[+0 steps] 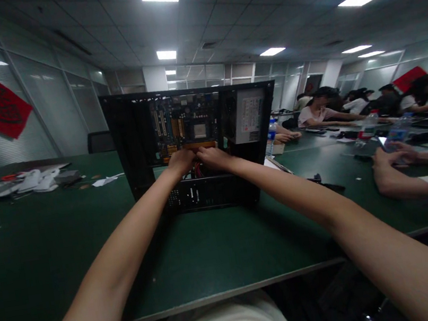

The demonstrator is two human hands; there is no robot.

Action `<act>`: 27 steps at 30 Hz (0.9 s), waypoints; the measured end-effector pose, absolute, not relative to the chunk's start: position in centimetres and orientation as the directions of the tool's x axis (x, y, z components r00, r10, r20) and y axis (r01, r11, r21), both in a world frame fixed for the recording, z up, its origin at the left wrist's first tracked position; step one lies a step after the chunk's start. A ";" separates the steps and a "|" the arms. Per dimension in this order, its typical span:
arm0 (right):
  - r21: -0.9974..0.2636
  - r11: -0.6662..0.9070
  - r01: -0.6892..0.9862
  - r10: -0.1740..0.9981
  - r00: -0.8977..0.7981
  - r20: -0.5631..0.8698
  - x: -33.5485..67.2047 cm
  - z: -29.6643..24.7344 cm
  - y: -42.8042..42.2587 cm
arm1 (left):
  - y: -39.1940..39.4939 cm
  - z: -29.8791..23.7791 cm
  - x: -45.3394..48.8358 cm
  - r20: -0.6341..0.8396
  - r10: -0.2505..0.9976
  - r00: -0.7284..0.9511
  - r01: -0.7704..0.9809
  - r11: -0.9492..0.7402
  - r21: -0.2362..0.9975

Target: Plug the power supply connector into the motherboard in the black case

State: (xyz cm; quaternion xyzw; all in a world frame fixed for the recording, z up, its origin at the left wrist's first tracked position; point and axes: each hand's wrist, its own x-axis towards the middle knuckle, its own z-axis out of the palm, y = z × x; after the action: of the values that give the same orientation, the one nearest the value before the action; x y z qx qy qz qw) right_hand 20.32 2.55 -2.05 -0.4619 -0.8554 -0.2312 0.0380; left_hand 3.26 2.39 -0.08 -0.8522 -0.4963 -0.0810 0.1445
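Observation:
An open black computer case [211,197] stands upright on the green table, its inside facing me. Within it are a motherboard [202,113] with a square processor area and a silver power supply [250,115] at the right. My left hand [181,161] and my right hand [214,158] meet inside the case, just below the orange memory slots [205,144]. Fingers on both are bent and closed at the board's lower edge; whatever sits between them is too small and hidden. Thin coloured cables [198,171] hang beneath my right hand.
White papers and plastic wrapping [40,180] lie on the green table [65,215] at left. Bottles [270,133] stand behind the case at right. A neighbour's hands [393,158] hold a phone on the right. Other people sit along the table farther back.

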 end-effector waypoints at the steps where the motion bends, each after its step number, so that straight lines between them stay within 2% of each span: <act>1: 0.356 0.468 0.809 0.774 -0.569 0.276 20.3 -2.0 2.5 | 2.4 -0.1 3.3 0.280 0.824 0.492 0.871 -0.464 -0.164; 14: 0.345 0.474 0.810 0.762 -0.573 0.302 20.4 -2.5 3.1 | 3.5 -1.2 2.4 0.332 0.813 0.479 0.873 -0.480 -0.084; 22: 0.285 0.455 0.844 0.782 -0.531 0.326 20.4 -2.4 2.8 | 2.9 -0.9 2.8 0.334 0.826 0.454 0.885 -0.461 -0.062; 27: 0.239 0.513 0.825 0.753 -0.565 0.337 20.8 -2.5 2.7 | 2.8 -0.6 2.9 0.331 0.824 0.461 0.881 -0.470 -0.057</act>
State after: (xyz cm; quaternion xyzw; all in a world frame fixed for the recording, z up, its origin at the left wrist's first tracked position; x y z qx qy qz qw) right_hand 20.80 2.74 -2.50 -0.4563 -0.8644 -0.1884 0.0955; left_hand 2.88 2.78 -0.64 -0.8475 -0.5028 -0.1296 0.1104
